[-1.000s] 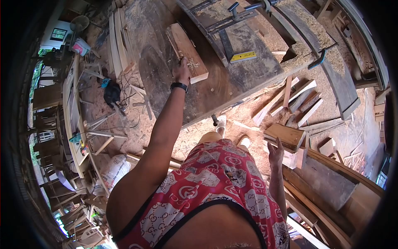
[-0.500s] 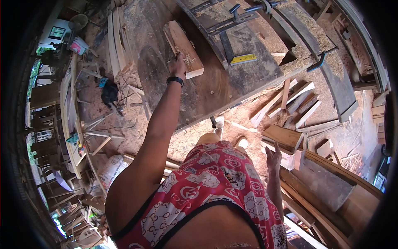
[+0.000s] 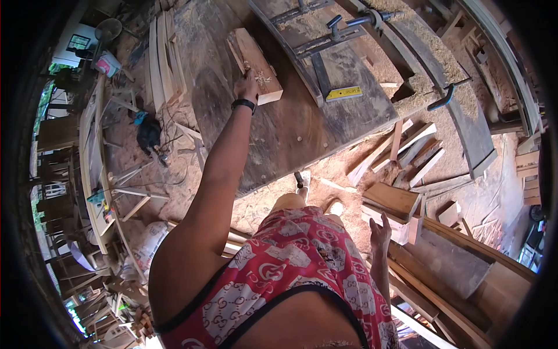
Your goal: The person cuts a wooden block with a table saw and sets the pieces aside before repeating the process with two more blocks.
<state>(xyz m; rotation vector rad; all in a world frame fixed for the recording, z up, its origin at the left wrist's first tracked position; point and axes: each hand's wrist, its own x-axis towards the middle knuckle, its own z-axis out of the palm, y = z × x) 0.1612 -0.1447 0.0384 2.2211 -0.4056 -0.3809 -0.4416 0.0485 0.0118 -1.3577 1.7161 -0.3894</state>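
My left hand (image 3: 247,88), with a dark band at the wrist, is at the near left edge of a thick wooden block (image 3: 261,68). Its fingers are closed on that edge, and curled shavings lie on the block beside them. The block rests on a dark, worn workbench (image 3: 279,136). Down at my right side, my right hand (image 3: 381,232) hangs in the air with its fingers apart and nothing in it. It is nearest to a wooden box-like piece (image 3: 392,199).
On the bench lies a square with a yellow part (image 3: 344,93), beside a metal clamp (image 3: 334,28). A blue-handled clamp (image 3: 443,99) sits at the right. Long boards (image 3: 165,61) lean at the left; cut wood (image 3: 415,148) and sawdust cover the floor.
The block and my left hand have shifted slightly away from me relative to the bench and square. The view has also moved a little. My right hand remains raised with fingers apart.
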